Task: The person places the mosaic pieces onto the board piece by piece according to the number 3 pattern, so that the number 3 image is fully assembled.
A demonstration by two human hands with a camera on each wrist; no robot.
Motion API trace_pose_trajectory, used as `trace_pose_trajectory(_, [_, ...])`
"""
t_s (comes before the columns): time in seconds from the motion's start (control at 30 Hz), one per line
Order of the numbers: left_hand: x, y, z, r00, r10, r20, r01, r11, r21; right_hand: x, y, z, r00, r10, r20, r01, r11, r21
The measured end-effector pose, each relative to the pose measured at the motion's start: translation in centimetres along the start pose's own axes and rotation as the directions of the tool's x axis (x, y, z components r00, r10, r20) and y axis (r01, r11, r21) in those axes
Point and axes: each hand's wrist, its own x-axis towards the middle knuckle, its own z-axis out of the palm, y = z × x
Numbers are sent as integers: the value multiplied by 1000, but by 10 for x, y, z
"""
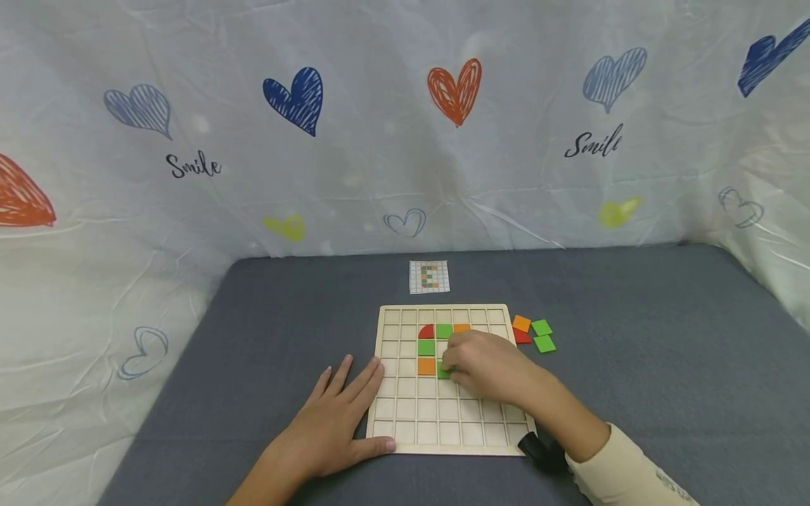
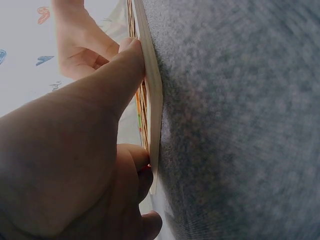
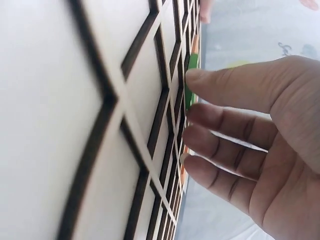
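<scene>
A wooden grid board (image 1: 443,422) is seen lying flat on a grey cloth-covered table (image 1: 633,337), with a person's two hands at work on it. The left hand (image 1: 329,422) is laid flat at the board's near left corner, fingers straight and spread on the cloth, the thumb pressed along the near edge and the index finger against the left edge; nothing is gripped by it. The right hand (image 1: 487,369) is held over the middle of the board, its fingertips (image 3: 197,80) set down on a green tile (image 1: 445,372) that sits in a cell just right of an orange tile (image 1: 427,366); the fingers are nearly straight and slightly bent, and the tile appears to be pressed rather than pinched, though part of it is hidden by the hand. Farther up the board, a red quarter-round tile (image 1: 427,331), two more green tiles (image 1: 444,331) and a partly covered orange one are seated in cells. Loose orange, red and green pieces (image 1: 534,334) are gathered on the cloth just beside the board's far right corner. A small pattern card (image 1: 429,276) is placed beyond the far edge, before a white backdrop (image 1: 380,140) printed with hearts.
</scene>
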Motion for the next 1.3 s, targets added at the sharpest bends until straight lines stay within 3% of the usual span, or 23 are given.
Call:
trace_pose_trajectory(0.27, [0,-1,1,1000,-2,3,3,1000,-5,5,0,4,996,91,-21,-91,996,25])
trace_pose_trajectory(0.47, [0,-1,0,1000,0,-1,0,1000,-1,7,-3,1,997,78,-18,-78,997,-18])
trace_pose_trajectory(0.63, [0,-1,0,1000,0,-2,0,1000,-1,6,-2,-1,994,105,0,-105,994,34])
trace_pose_trajectory(0.87, [1,-1,0,1000,-4,7,4,1000,-6,-3,-5,-5,997,47,63,-56,989,134])
trace_pose_trajectory(1.3, [1,-1,1,1000,-1,6,1,1000,-4,-35,15,-9,998,-36,-47,42,987,153])
